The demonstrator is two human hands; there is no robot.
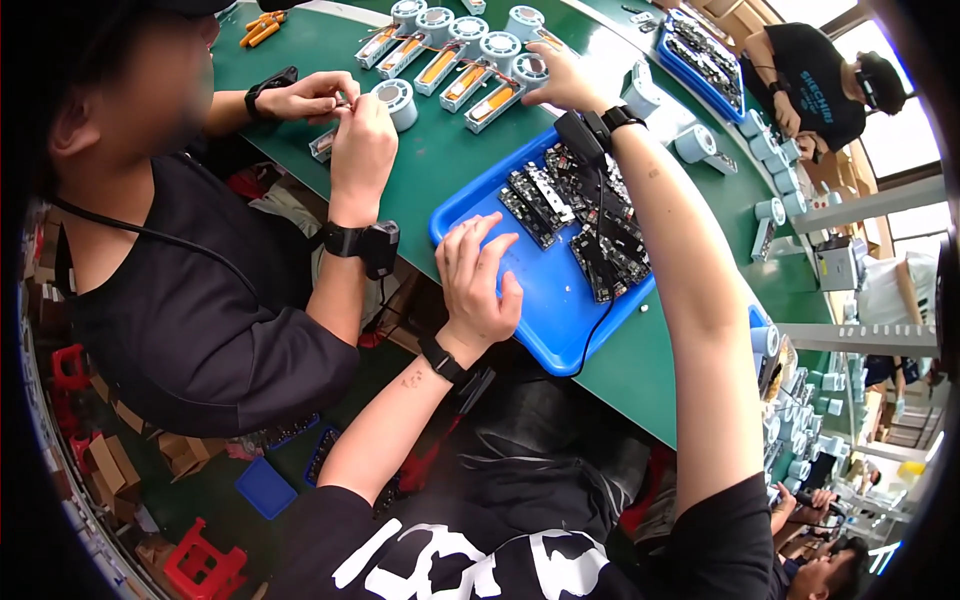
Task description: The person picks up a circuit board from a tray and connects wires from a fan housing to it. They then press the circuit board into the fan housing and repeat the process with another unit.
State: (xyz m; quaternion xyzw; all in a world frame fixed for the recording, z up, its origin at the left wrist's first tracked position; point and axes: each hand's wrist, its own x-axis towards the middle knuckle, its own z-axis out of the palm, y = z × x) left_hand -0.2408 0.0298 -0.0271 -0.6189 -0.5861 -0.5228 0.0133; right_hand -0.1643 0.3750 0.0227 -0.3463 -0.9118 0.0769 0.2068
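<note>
My left hand (476, 275) rests with fingers spread on the near edge of a blue tray (540, 300) that holds several small black circuit boards (590, 225). My right hand (560, 82) reaches far across the green table (440, 150) to a white round part with an orange strip (495, 100), fingers touching it; whether it grips the part is hidden. More of these white-and-orange assemblies (440, 45) lie in a row beyond.
A person in black sits at my left, both hands (345, 110) working a small part beside a white spool (398, 100). Another blue tray (700, 60) and white spools (770, 170) lie farther right. Other workers sit at the far right. Red stools and boxes stand on the floor.
</note>
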